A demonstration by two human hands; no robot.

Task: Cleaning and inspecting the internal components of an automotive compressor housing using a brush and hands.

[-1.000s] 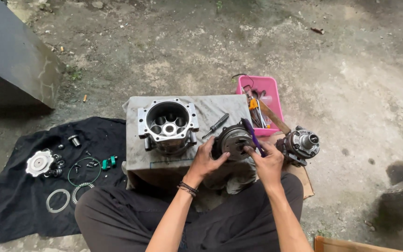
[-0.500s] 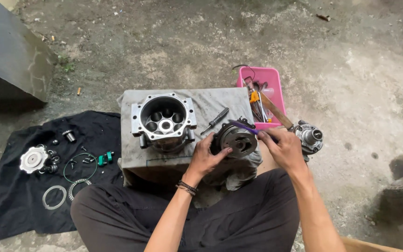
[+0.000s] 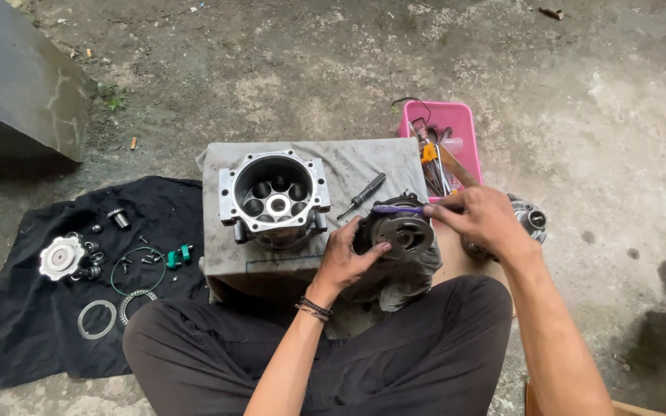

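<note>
Over cloth-covered block [image 3: 364,166], right hand [image 3: 481,218] newly gripping purple tool [image 3: 399,209]

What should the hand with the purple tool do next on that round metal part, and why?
Probably draw the purple tool a little further across the round metal part. The right hand holds the tool flat on the part's upper edge, while the left hand steadies the part from the side, so it looks braced for another stroke.

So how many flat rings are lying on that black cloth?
3: a plain grey ring at the cloth's near edge, a toothed ring beside it, and a thin green-tinted ring just above. Small parts could hide more.
</note>
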